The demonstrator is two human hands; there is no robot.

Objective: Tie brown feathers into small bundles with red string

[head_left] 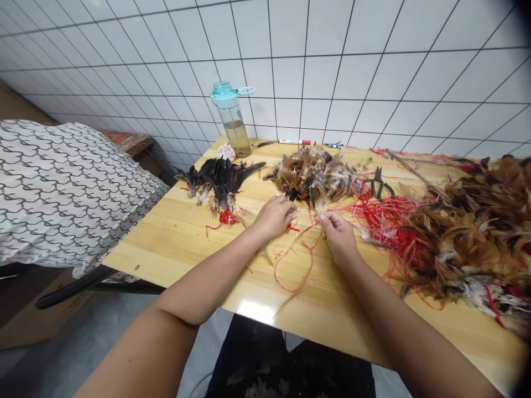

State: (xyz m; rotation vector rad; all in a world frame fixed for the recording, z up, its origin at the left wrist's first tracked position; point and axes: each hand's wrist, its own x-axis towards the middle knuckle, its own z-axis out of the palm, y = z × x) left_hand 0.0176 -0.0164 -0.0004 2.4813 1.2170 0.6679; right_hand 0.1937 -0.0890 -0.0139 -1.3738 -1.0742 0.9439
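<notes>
My left hand (274,216) rests low over the table, palm down with its fingers curled together; whatever is under the fingertips is hidden. A scrap of red thread shows beside them. My right hand (339,236) pinches a red string (286,284), which loops down over the wood towards the table's front edge. Pale fluff shows just above the right fingertips. Directly beyond both hands lies a pile of brown and cream feathers (313,172). Dark feathers bunched with red string (224,179) lie left of my left hand.
A large heap of brown feathers (477,232) and tangled red strings (384,215) covers the table's right side. Black-handled pliers (378,185) lie behind the tangle. A water bottle (234,124) and a red-capped marker (293,142) are along the tiled wall. Patterned cloth (70,193) hangs at left.
</notes>
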